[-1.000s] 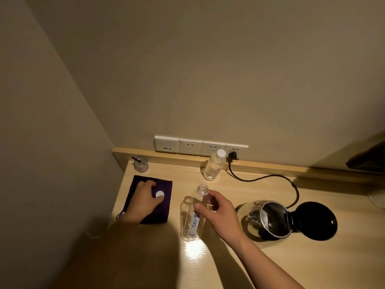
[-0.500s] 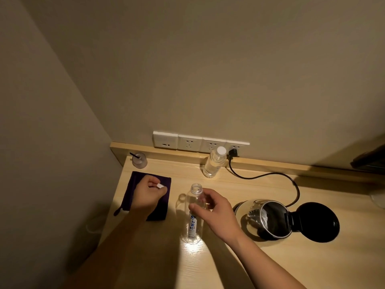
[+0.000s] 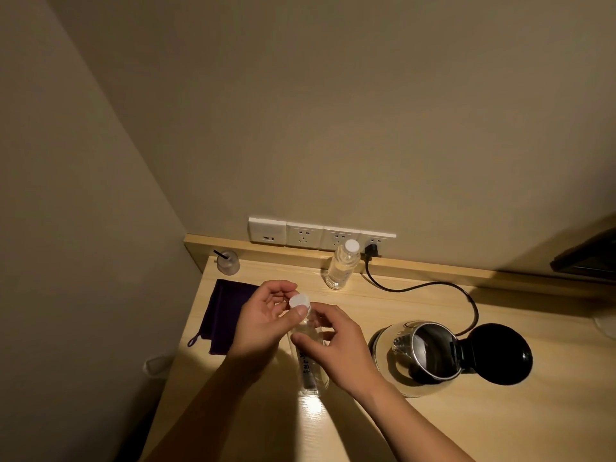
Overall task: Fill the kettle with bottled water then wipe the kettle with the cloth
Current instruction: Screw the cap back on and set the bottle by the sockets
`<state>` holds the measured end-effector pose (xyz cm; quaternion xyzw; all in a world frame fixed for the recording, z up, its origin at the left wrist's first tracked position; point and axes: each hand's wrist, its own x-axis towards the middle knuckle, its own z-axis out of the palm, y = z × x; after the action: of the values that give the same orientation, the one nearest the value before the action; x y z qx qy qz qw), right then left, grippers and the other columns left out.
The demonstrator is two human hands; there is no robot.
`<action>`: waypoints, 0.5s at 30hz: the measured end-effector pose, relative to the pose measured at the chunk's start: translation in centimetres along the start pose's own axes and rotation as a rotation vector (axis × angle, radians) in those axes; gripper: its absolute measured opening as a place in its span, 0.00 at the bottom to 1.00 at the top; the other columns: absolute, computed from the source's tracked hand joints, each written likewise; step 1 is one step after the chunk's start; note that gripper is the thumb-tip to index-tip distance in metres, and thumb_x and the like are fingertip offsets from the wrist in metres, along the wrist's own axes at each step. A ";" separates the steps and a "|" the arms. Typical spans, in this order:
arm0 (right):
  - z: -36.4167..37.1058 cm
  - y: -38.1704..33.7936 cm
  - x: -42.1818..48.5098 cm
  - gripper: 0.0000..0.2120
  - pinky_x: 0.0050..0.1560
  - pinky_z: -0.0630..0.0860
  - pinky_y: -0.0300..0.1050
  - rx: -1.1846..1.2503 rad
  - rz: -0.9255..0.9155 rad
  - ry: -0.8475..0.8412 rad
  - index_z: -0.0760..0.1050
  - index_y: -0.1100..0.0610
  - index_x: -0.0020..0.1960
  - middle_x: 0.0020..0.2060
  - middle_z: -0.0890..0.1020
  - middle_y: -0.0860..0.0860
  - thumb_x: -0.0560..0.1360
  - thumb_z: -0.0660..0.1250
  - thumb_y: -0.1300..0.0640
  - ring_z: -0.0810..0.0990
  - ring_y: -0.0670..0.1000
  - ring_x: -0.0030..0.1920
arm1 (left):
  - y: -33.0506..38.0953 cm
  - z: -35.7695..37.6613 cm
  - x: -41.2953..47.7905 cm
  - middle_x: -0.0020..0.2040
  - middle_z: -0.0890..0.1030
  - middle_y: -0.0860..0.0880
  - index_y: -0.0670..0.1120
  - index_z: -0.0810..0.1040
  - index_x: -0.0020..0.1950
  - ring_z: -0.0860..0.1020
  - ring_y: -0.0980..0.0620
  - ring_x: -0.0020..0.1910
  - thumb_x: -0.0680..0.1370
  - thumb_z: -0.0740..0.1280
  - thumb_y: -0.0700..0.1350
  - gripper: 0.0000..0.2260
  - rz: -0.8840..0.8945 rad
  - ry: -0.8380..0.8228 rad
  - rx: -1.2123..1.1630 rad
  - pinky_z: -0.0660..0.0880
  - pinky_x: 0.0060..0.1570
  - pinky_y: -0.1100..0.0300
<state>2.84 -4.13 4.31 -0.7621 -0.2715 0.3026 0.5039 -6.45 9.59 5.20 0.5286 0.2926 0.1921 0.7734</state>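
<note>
Two hands together: left hand (image 3: pixel 263 325), pinch on the white cap (image 3: pixel 299 300); right hand (image 3: pixel 337 349), grip round the upright bottle (image 3: pixel 311 371).

The left hand (image 3: pixel 263 325) and right hand (image 3: pixel 336 345) hide the neck of the clear plastic bottle (image 3: pixel 310 368) — whether the small white cap (image 3: pixel 299 301) touches its mouth cannot be told. Its label print is too small to read. The left hand covers the right edge of the dark purple cloth (image 3: pixel 225 311).

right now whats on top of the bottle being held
A white cap sits over the neck of the clear bottle, pinched by the left hand; the right hand grips its body. The thumb covers the mouth, so whether the cap is threaded on cannot be seen.
</note>
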 end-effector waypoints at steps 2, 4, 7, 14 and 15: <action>0.0 0.0 -0.2 0.21 0.53 0.76 0.34 0.015 -0.003 0.012 0.79 0.44 0.63 0.54 0.82 0.43 0.72 0.79 0.51 0.80 0.43 0.55 | 0.3 0.0 0.1 0.52 0.83 0.43 0.44 0.80 0.58 0.83 0.47 0.53 0.68 0.78 0.39 0.20 0.009 -0.009 0.069 0.80 0.53 0.56; 0.1 0.0 -0.4 0.23 0.57 0.77 0.38 0.044 -0.011 0.016 0.78 0.46 0.65 0.55 0.81 0.45 0.72 0.77 0.47 0.80 0.44 0.56 | 0.7 0.0 0.2 0.50 0.84 0.44 0.44 0.82 0.57 0.83 0.47 0.52 0.70 0.77 0.36 0.17 0.024 -0.034 0.096 0.81 0.53 0.57; 0.0 -0.1 -0.7 0.23 0.61 0.78 0.44 0.127 -0.012 0.008 0.78 0.45 0.65 0.54 0.80 0.49 0.71 0.73 0.43 0.80 0.47 0.56 | 1.5 -0.3 0.6 0.51 0.86 0.45 0.42 0.83 0.57 0.84 0.48 0.53 0.71 0.77 0.34 0.16 0.038 -0.117 0.053 0.80 0.53 0.60; -0.5 -0.5 -0.8 0.17 0.59 0.78 0.64 0.288 0.015 -0.076 0.78 0.47 0.63 0.46 0.78 0.54 0.76 0.69 0.46 0.80 0.63 0.52 | 3.8 -0.8 2.1 0.58 0.85 0.41 0.41 0.83 0.60 0.84 0.43 0.55 0.74 0.73 0.40 0.15 0.076 -0.328 0.211 0.80 0.57 0.55; -0.6 -0.7 -0.9 0.16 0.57 0.79 0.59 0.245 0.000 -0.064 0.77 0.47 0.63 0.47 0.77 0.53 0.76 0.68 0.45 0.80 0.60 0.51 | 4.2 -0.6 2.2 0.59 0.84 0.41 0.42 0.82 0.62 0.83 0.40 0.56 0.76 0.72 0.43 0.15 0.099 -0.330 0.301 0.80 0.57 0.52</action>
<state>2.65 -4.89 5.35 -0.6848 -0.2486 0.3575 0.5844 -5.18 12.89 8.43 0.6761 0.1610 0.0949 0.7127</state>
